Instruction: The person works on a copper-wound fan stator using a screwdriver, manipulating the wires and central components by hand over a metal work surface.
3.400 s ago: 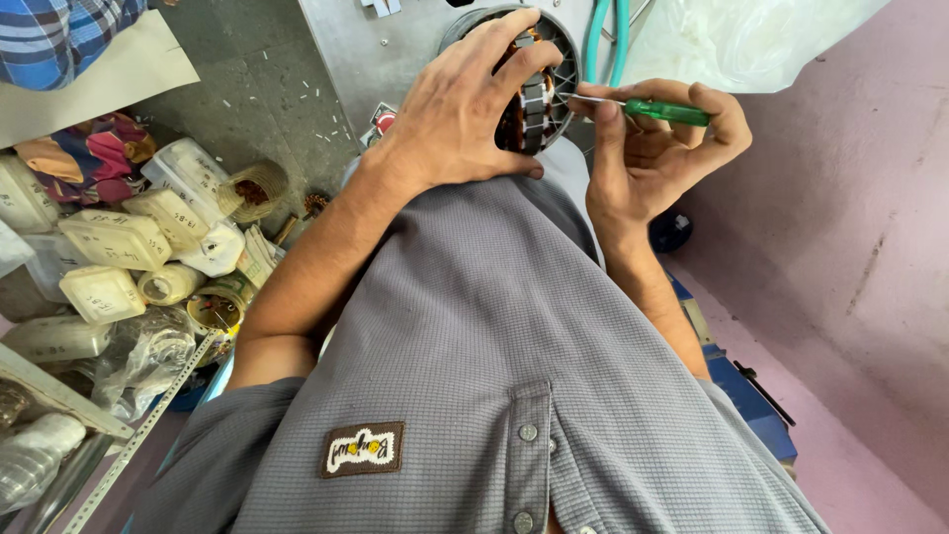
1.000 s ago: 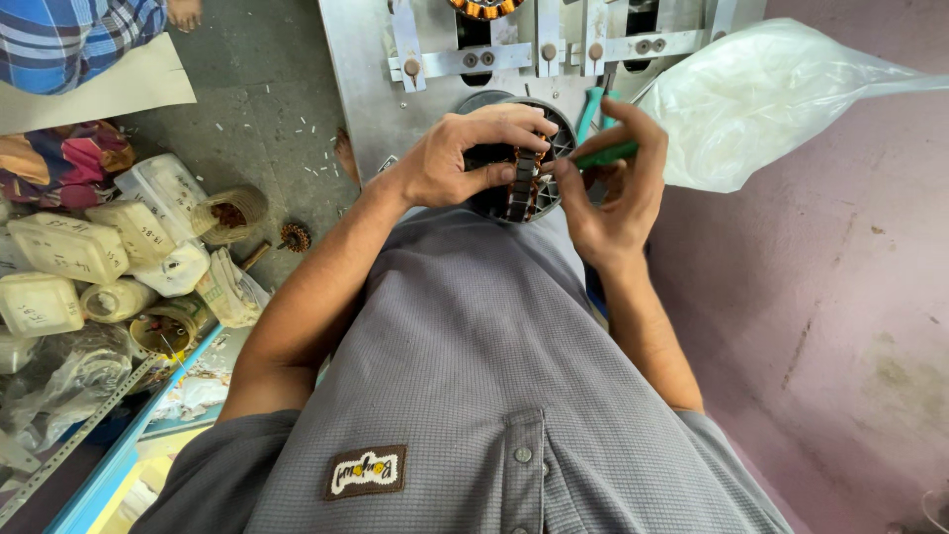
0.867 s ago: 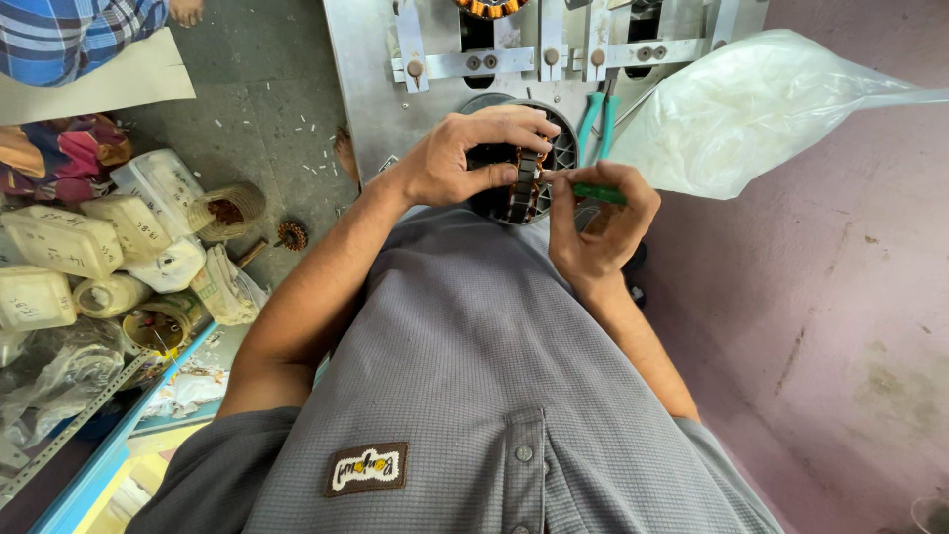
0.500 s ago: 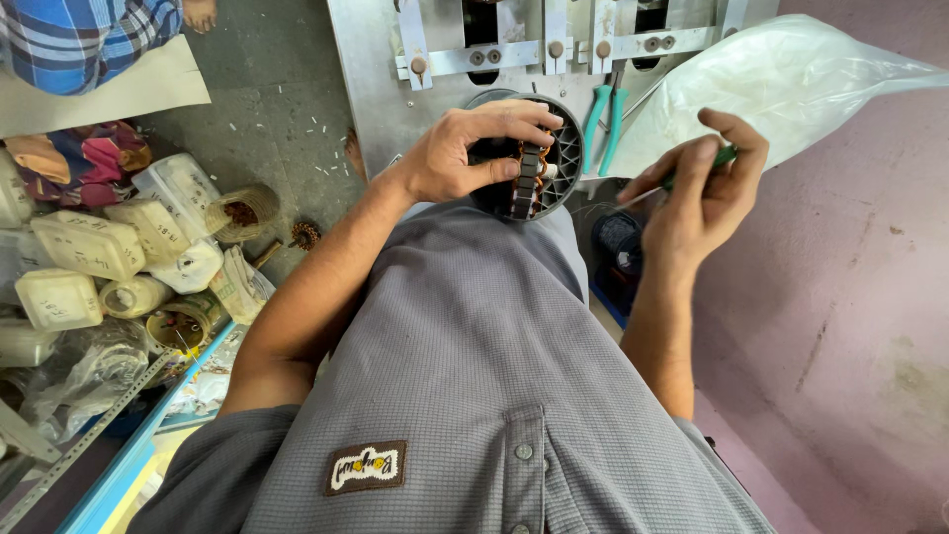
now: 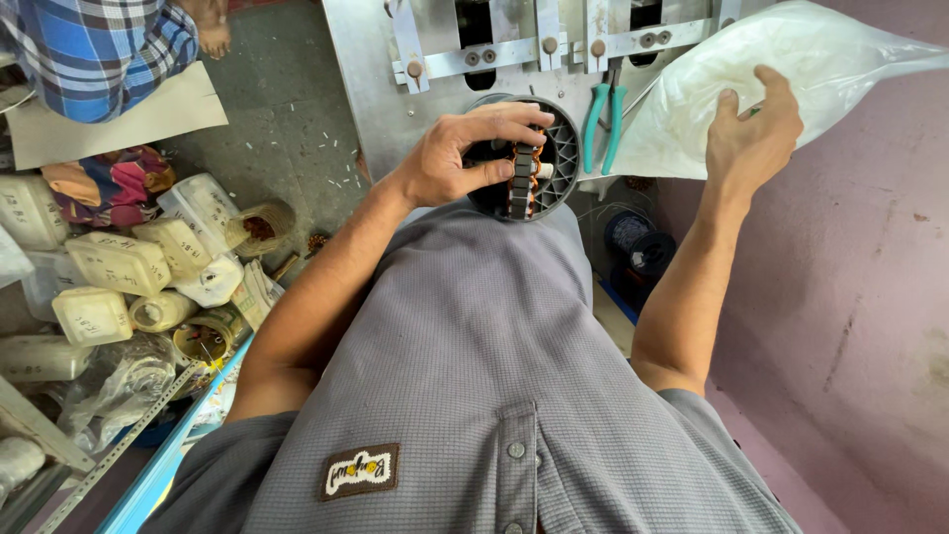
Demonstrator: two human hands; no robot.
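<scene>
My left hand (image 5: 450, 158) grips a round black motor stator (image 5: 539, 163) with copper windings, pressing it against my grey-clad knee. My right hand (image 5: 756, 133) is raised to the right of it, against a large white plastic bag (image 5: 840, 59). A sliver of a green-handled tool (image 5: 756, 108) shows between the thumb and fingers; the rest of the tool is hidden by the hand.
A metal machine frame (image 5: 504, 49) stands just behind the stator, with teal pliers (image 5: 598, 114) hanging on it. Dark wire spools (image 5: 633, 242) lie below. Several white plastic jars (image 5: 109, 262) crowd the floor at left. Another person's plaid sleeve (image 5: 94, 49) is top left.
My right hand has left the stator, where it worked the green tool, and swung up and right to the white bag. My left hand still holds the stator.
</scene>
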